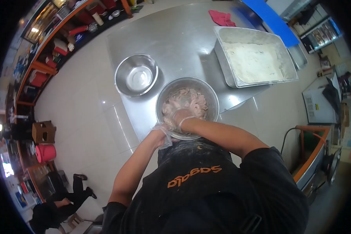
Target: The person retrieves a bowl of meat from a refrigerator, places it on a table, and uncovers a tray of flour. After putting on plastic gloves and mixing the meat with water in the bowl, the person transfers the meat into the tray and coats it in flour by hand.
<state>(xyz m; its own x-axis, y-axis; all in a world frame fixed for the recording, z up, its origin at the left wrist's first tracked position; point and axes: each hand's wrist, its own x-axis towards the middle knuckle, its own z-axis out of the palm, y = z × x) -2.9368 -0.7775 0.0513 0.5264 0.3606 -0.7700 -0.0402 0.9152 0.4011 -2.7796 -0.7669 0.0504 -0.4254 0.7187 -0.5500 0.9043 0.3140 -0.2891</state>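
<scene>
A round metal bowl (214,93) at the table's near edge holds pale, raw-looking meat pieces (199,102). My right hand (182,116), in a clear plastic glove, reaches down into the meat; its fingers are hidden among the pieces. At the bowl's near left rim is my left hand (162,134), also in a clear glove, with its fingers closed at the rim. To the left of this bowl stands a smaller steel bowl (138,76) with nothing in it. On the right, a deep rectangular metal tray (227,64) contains white powder (257,62).
The steel table (171,35) carries a red cloth (221,18) at its far right. A blue panel (275,23) lies beyond the tray. Shelves with goods line the left side. A person in dark clothes (50,212) is at the lower left, near a red bucket (45,153).
</scene>
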